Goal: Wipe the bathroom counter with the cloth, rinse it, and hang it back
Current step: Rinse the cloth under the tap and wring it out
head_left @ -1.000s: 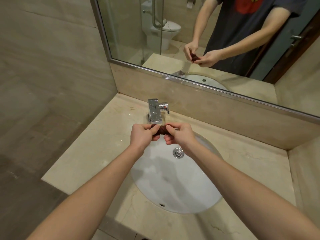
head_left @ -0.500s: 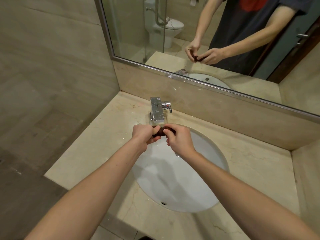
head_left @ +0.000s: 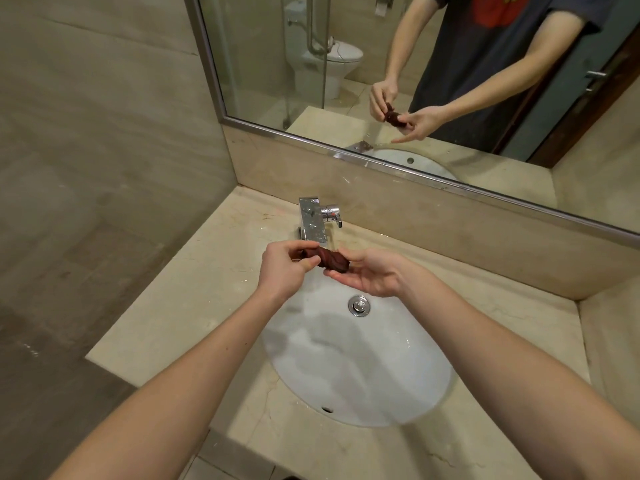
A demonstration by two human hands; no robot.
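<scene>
A small dark reddish-brown cloth [head_left: 330, 259], twisted into a tight roll, is held over the back of the white sink basin [head_left: 363, 368], just in front of the chrome faucet [head_left: 313, 220]. My left hand [head_left: 285, 270] pinches the roll's left end between thumb and fingers. My right hand [head_left: 372, 273] lies palm up with its fingers spread, and the roll's right end rests on it. No water runs from the faucet. The beige marble counter [head_left: 194, 299] surrounds the basin.
A chrome drain plug [head_left: 359, 305] sits in the basin. The wide mirror [head_left: 415, 81] above the backsplash reflects my hands, a toilet and a glass partition. A tiled wall closes the left side, and the counter ends at a wall on the right.
Both hands were clenched on the cloth, wringing it. Now my right hand has opened flat under the twisted roll, and the drain plug shows again.
</scene>
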